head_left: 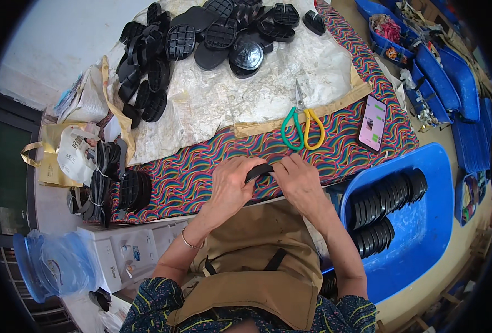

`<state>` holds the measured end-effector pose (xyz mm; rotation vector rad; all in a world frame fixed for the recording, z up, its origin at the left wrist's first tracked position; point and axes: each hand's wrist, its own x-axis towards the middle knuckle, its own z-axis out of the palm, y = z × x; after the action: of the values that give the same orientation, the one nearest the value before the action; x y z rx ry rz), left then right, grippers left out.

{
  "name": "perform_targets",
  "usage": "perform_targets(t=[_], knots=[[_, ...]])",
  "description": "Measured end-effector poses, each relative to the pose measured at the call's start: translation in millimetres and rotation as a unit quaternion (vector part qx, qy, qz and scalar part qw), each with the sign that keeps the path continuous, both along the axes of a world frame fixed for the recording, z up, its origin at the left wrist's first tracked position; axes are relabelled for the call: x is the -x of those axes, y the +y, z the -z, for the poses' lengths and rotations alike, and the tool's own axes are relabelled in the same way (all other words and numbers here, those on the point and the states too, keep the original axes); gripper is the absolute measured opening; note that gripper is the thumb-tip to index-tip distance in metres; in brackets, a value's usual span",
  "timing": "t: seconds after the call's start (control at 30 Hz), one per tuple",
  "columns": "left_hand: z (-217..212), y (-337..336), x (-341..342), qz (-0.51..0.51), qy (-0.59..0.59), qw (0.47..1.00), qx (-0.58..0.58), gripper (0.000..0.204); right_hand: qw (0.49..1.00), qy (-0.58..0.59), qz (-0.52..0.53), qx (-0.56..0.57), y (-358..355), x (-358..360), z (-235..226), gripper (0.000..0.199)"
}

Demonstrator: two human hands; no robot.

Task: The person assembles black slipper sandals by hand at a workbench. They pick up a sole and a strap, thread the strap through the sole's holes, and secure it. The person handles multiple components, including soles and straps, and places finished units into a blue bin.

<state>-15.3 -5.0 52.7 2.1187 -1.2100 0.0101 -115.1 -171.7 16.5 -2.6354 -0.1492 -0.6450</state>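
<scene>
Bare patterned cloth (201, 172) lies ahead of the hands, hemmed by scissors (301, 125) and stacked soles (129, 191).

The scene is bright and evenly lit, with soft daylight-like light and no hard shadows; only faint, short shadows sit under the scissors (302, 125) and beside the black soles (201, 39) heaped at the far end of the worktop (201, 166); the crinkled plastic sheet (246, 89) shows pale glare and is nearly washed out in places; the blue tub (423, 222) carries a mild sheen; the phone (372, 123) screen glows; colours are vivid and the centre is sharp; straight edges bow strongly toward the rim, where a black fisheye border closes the corners; the outer parts look softer and dimmer, especially at the lower left.
</scene>
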Motion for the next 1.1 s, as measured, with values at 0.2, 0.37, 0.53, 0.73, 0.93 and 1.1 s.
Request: perform_targets(t=[0.2, 0.37, 0.53, 0.73, 0.93, 1.1], knots=[[5, -1, 1, -0.023, 0.001, 1.0, 0.001, 0.027, 0.997, -0.064, 0.031, -0.004, 6, -4, 13, 0.017], [13, 3, -1, -0.028, -0.026, 0.999, 0.011, 0.023, 0.985, -0.102, 0.131, -0.055, 34, 0, 29, 0.02], [15, 8, 2, -0.028, -0.045, 0.998, 0.044, 0.02, 0.966, -0.117, 0.188, -0.136, 52, 4, 43, 0.022], [15, 41, 7, -0.047, 0.04, 0.995, 0.077, 0.028, 0.882, 0.094, 0.105, -0.45, 56, 51, 20, 0.042], [-13, 45, 26, 0.093, 0.047, 0.984, 0.144, 0.034, 0.623, 0.186, 0.111, -0.751, 58, 85, 34, 0.051], [3, 35, 71, 0.217, 0.057, 0.961, 0.164, 0.026, 0.419, 0.139, 0.03, -0.897, 60, 75, 37, 0.036]])
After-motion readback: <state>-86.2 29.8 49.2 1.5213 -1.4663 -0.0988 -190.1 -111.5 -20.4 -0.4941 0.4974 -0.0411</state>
